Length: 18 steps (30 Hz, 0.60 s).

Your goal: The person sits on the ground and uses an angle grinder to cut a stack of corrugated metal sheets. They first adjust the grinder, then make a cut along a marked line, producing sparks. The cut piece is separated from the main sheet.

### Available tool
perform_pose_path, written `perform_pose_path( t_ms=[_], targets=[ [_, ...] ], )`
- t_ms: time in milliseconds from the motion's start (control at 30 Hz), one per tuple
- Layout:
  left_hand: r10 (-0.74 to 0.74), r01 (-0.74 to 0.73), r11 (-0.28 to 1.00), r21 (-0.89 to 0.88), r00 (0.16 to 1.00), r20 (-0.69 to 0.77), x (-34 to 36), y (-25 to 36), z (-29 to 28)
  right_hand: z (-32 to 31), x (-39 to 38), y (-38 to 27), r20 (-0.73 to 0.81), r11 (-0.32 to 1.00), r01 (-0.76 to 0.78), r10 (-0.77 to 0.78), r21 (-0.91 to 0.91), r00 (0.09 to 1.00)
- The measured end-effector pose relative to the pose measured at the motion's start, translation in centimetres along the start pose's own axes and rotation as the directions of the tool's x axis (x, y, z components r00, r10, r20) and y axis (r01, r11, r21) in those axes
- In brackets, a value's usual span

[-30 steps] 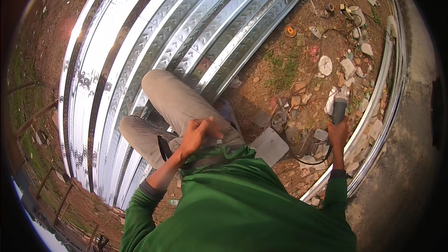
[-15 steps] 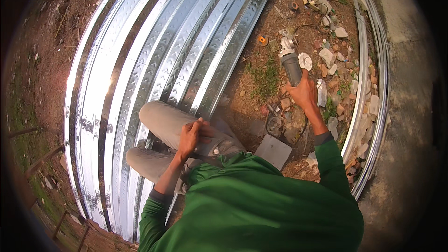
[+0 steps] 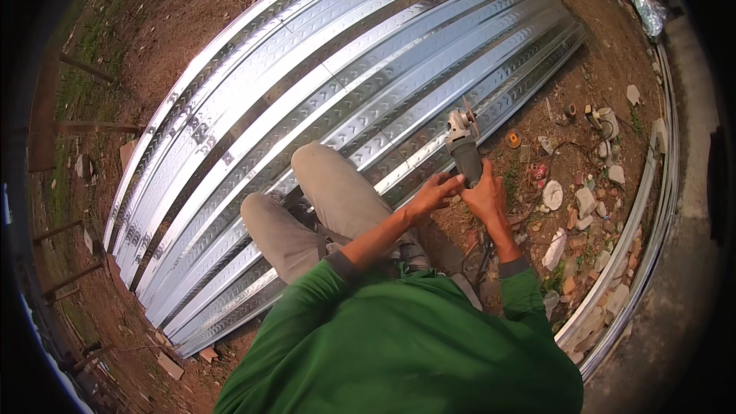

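My right hand [image 3: 488, 198] is wrapped round the grey body of an angle grinder [image 3: 463, 150], near its rear end. The grinder's metal head and disc point away from me, over the near-right edge of the stacked metal sheets [image 3: 360, 92]. My left hand [image 3: 431, 195] reaches across to the grinder's rear, its fingers stretched out and at the body beside my right hand. Whether the fingertips press on the grinder cannot be made out. The shiny sheets are long, ribbed and embossed, and my bent knees are over them.
Right of the sheets, an orange-and-black ring-shaped object [image 3: 513, 139] lies on the soil. Broken white stones [image 3: 552, 195] and rubble are scattered there, with a dark cable [image 3: 571, 144] among them. Long metal strips [image 3: 613, 276] run beside a concrete edge [image 3: 694, 146] at the far right.
The grinder has come up off the rubble and over toward the sheets in my right hand. My left hand has left my thigh and moved right to the grinder. The view has turned.
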<state>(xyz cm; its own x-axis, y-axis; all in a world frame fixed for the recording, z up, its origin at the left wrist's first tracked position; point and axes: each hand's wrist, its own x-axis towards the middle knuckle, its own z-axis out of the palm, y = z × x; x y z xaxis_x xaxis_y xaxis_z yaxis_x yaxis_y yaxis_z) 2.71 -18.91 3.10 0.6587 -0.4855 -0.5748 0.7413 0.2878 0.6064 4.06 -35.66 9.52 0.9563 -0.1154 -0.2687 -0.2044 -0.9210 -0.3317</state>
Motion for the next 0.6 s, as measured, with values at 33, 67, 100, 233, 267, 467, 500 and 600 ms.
perform_pose_path(
  t_ms=[33,67,100,233,267,467,500,600],
  targets=[
    [0.015,-0.014,0.999,-0.045,1.0,0.016,-0.1,0.2,-0.3,0.8,0.4,-0.9,0.07,0.999,-0.006,0.004,0.032,0.998],
    [0.055,-0.052,0.993,-0.105,0.998,0.023,-0.1,0.5,-0.9,1.5,0.8,-1.9,0.085,0.998,0.048,-0.051,0.037,0.995],
    [0.057,-0.063,0.994,-0.091,0.996,-0.067,-0.1,0.9,-1.5,2.4,1.2,-2.9,0.109,0.996,0.08,-0.084,0.04,0.99],
    [0.209,-0.255,0.962,-0.101,0.919,-0.333,1.0,2.6,-5.6,6.9,3.5,-7.3,0.188,0.973,0.226,-0.229,0.038,0.955],
    [0.292,-0.365,0.923,-0.119,0.869,-0.401,1.5,3.0,-7.0,8.3,4.5,-8.6,0.228,0.969,0.241,-0.248,0.06,0.942],
    [0.216,-0.257,0.966,0.042,0.705,-0.675,4.2,5.3,-19.1,16.2,10.9,-16.1,0.456,0.954,0.169,-0.268,0.246,0.849],
    [0.175,-0.281,0.959,-0.045,0.707,-0.686,4.8,5.5,-20.5,17.1,11.8,-17.2,0.469,0.963,0.182,-0.256,0.198,0.845],
    [0.356,-0.35,0.924,0.152,0.646,-0.675,5.8,5.6,-22.7,18.7,13.8,-18.7,0.529,0.968,0.189,-0.249,0.164,0.811]
  ],
)
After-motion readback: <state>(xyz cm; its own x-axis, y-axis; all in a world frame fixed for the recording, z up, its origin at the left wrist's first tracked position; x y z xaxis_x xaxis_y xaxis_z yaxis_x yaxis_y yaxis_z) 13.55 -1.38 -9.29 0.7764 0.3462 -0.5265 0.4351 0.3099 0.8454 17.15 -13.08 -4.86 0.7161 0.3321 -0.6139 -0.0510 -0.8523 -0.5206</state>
